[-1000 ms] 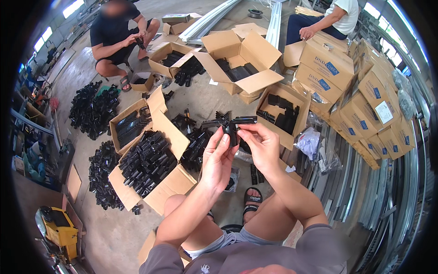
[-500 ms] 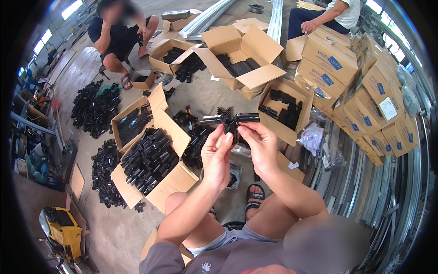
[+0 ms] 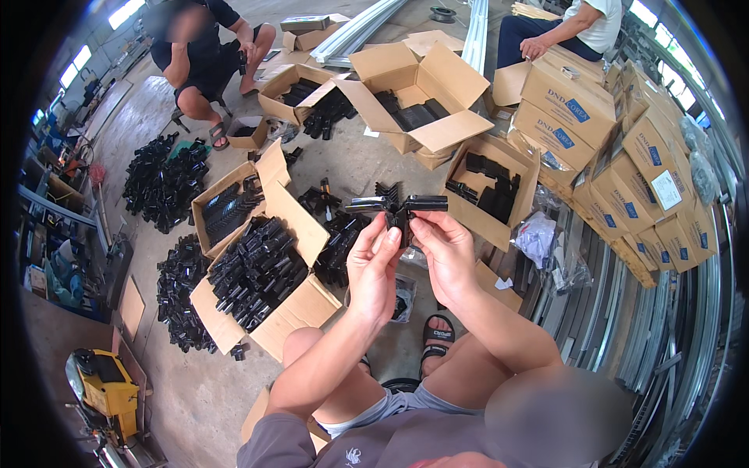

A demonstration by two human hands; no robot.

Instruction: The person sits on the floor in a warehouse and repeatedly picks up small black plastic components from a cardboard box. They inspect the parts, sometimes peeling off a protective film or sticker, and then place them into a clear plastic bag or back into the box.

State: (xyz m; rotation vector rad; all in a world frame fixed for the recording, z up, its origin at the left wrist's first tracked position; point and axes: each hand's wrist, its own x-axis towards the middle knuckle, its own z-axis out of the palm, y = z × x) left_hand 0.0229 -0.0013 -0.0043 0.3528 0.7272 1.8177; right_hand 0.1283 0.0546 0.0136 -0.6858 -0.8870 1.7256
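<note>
Between my hands, over the floor in front of my knees, is a glossy black plastic part (image 3: 395, 209) with two arms spreading sideways and a ribbed, V-shaped middle. My left hand (image 3: 373, 261) is closed on its lower stem, thumb along the front. With its thumb and fingers my right hand (image 3: 441, 246) pinches the part at the base of the right arm. Beyond my left hand lies a heap of similar black pieces (image 3: 343, 242). To the left stands an open carton (image 3: 289, 327) piled with black parts.
An open carton (image 3: 519, 222) with black pieces stands right of my hands; a bigger one (image 3: 449, 78) is farther back. Black heaps (image 3: 160, 187) lie left. Stacked closed cartons (image 3: 566, 109) and long metal profiles (image 3: 616, 320) fill the right. One person (image 3: 211, 54) crouches far left; another (image 3: 573, 35) sits far right.
The whole view has shifted very slightly. Both hands keep the same grip on the black part. The crouching person's head has moved a little to the left.
</note>
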